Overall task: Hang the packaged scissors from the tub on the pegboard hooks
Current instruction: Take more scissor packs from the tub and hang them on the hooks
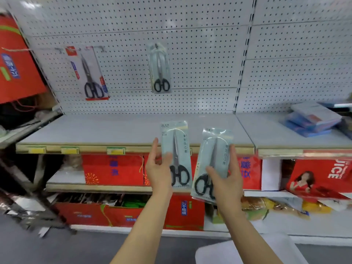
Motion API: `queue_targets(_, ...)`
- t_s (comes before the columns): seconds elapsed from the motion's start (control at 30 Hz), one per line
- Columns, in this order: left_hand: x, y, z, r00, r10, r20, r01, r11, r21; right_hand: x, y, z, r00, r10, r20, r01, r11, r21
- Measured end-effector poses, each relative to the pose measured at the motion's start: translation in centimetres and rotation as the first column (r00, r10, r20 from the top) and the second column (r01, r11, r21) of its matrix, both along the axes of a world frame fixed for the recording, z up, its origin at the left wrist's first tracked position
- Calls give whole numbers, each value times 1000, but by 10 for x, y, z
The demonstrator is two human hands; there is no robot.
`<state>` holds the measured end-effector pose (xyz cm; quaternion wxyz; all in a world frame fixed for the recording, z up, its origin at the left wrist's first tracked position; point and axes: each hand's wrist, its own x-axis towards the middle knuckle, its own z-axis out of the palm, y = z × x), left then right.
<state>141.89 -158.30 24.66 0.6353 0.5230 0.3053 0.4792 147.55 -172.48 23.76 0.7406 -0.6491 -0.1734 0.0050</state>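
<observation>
My left hand [158, 168] holds one pack of black-handled scissors [176, 149] upright by its left edge, in front of the shelf. My right hand [226, 180] grips a second scissors pack [211, 159], tilted slightly right. On the white pegboard [200, 63] above, a matching pack [160, 69] hangs from a hook near the middle. A larger red-trimmed scissors pack [89, 73] hangs further left. A corner of the pale tub [238, 250] shows at the bottom, below my right arm.
A white shelf [114, 128] runs under the pegboard, with blue flat packs [312, 121] stacked at its right end. Red boxes and bags fill the lower shelves. A red bag [17, 63] hangs at the far left. Bare hooks [102, 48] stick out beside the large pack.
</observation>
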Motion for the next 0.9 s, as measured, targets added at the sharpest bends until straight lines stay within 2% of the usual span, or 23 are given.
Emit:
queue_targets(0.13,12,41,39,997,-3,72,-3,997,72,9,46,33,993,24,112,-29,999,40)
queue_targets(0.37,56,122,86,991,-8,136,-19,981,195,34,130,74,983,-38,182,28,998,57)
queue_targets(0.63,107,188,136,990,-55,130,17,961,277,65,199,120,953,-177,247,155,982,109)
queue_targets(0.9,149,216,158,993,-80,88,51,955,291,84,221,134,948,-177,265,142,979,147)
